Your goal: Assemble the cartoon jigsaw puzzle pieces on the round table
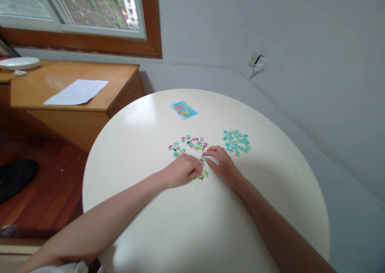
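Note:
My left hand (183, 170) rests over the white round table with its fingers curled in a pinch; whatever is between the fingertips is hidden. Just below its fingers lies a small cluster of yellow and teal jigsaw puzzle pieces (202, 175). My right hand (221, 164) comes in from the right, thumb and forefinger tips nearly together at a small teal and pink puzzle piece (202, 159). Beyond the hands, pink and yellow pieces (195, 141) form a loose arc, with more mixed pieces (176, 148) to the left.
A pile of teal puzzle pieces (236, 141) lies right of my hands. Farther back on the white table (135, 144) is a colourful picture card (184, 110). At the left stands a wooden desk (120, 74) with a paper sheet (77, 92) and white plate (20, 63).

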`<action>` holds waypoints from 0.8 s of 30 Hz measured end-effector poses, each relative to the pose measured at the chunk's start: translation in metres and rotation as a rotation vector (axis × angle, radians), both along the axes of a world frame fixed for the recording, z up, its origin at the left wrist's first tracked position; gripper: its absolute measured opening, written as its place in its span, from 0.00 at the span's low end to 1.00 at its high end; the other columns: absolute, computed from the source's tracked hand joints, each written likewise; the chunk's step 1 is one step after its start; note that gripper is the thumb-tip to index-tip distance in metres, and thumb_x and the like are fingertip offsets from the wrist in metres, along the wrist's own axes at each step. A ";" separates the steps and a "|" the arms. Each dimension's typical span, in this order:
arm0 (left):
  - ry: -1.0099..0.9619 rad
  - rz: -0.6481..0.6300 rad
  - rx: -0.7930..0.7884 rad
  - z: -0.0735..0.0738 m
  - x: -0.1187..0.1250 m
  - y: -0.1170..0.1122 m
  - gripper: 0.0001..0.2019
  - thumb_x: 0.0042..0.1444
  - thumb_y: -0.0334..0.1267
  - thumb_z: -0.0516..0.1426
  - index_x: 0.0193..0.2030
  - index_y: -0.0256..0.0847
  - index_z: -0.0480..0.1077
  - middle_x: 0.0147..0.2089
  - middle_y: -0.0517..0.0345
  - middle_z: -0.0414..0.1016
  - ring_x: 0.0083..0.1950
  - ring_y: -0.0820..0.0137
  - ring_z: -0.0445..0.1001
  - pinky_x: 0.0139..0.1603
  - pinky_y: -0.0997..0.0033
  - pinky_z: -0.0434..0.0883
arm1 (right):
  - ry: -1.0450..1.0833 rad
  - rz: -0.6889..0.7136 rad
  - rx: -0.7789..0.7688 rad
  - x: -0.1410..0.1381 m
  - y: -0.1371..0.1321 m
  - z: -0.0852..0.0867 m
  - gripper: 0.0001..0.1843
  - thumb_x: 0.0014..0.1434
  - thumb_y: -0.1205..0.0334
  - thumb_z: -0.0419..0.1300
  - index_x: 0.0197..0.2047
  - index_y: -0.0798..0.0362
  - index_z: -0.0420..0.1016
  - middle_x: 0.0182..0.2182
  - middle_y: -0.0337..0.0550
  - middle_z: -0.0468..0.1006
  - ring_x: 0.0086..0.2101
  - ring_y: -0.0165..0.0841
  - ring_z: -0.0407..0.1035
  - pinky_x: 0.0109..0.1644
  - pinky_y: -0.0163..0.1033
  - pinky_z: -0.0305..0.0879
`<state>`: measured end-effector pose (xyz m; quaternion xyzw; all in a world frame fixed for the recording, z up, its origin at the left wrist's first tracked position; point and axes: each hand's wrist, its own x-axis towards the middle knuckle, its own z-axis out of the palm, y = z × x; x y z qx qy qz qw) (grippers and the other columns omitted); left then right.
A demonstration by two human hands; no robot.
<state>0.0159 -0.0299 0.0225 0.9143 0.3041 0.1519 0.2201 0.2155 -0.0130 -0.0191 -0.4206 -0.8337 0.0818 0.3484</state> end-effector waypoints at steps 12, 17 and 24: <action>0.017 0.007 -0.005 0.000 0.001 0.000 0.07 0.54 0.28 0.52 0.30 0.38 0.69 0.32 0.59 0.73 0.37 0.72 0.69 0.42 0.71 0.58 | -0.003 -0.003 -0.015 0.000 0.000 0.000 0.10 0.55 0.68 0.55 0.39 0.49 0.74 0.37 0.45 0.72 0.40 0.37 0.67 0.46 0.46 0.64; 0.017 0.009 -0.002 -0.001 0.000 0.001 0.07 0.54 0.28 0.52 0.30 0.38 0.70 0.32 0.59 0.73 0.38 0.72 0.69 0.42 0.71 0.58 | 0.006 -0.006 -0.004 0.000 0.000 0.000 0.09 0.55 0.68 0.55 0.38 0.49 0.74 0.37 0.45 0.72 0.40 0.37 0.67 0.46 0.46 0.64; 0.017 0.013 0.006 -0.002 0.000 0.001 0.07 0.55 0.28 0.52 0.30 0.39 0.70 0.32 0.60 0.73 0.38 0.72 0.69 0.42 0.70 0.58 | -0.005 -0.003 -0.009 0.000 0.000 0.000 0.09 0.55 0.68 0.55 0.38 0.48 0.74 0.36 0.44 0.72 0.40 0.37 0.68 0.46 0.46 0.65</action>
